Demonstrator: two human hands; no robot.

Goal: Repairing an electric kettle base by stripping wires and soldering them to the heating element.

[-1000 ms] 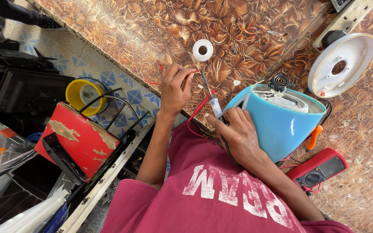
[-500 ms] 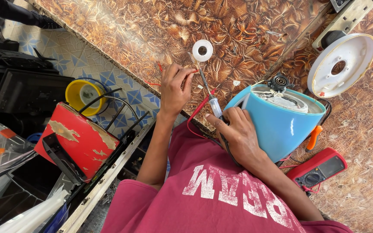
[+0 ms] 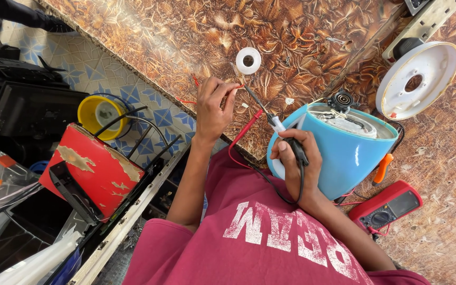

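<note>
My left hand [image 3: 212, 108] pinches a thin red wire [image 3: 186, 100] just above the brown patterned tabletop [image 3: 149, 37]. My right hand [image 3: 297, 166] grips a pen-shaped tool [image 3: 275, 124] with a black handle and white collar. Its dark tip points at the wire end by my left fingertips. A black cord and a red lead [image 3: 241, 134] trail from this tool toward my maroon shirt. Right beside my right hand stands an opened light-blue appliance body [image 3: 347, 153] with its inner parts exposed on top.
A white tape roll [image 3: 248, 60] lies beyond my left hand. A white round cover [image 3: 418, 79], a power strip [image 3: 423, 24], a red multimeter [image 3: 391, 206] and an orange-handled tool [image 3: 382, 169] sit at the right. Left of the table are a yellow spool [image 3: 101, 113] and a worn red box [image 3: 96, 169].
</note>
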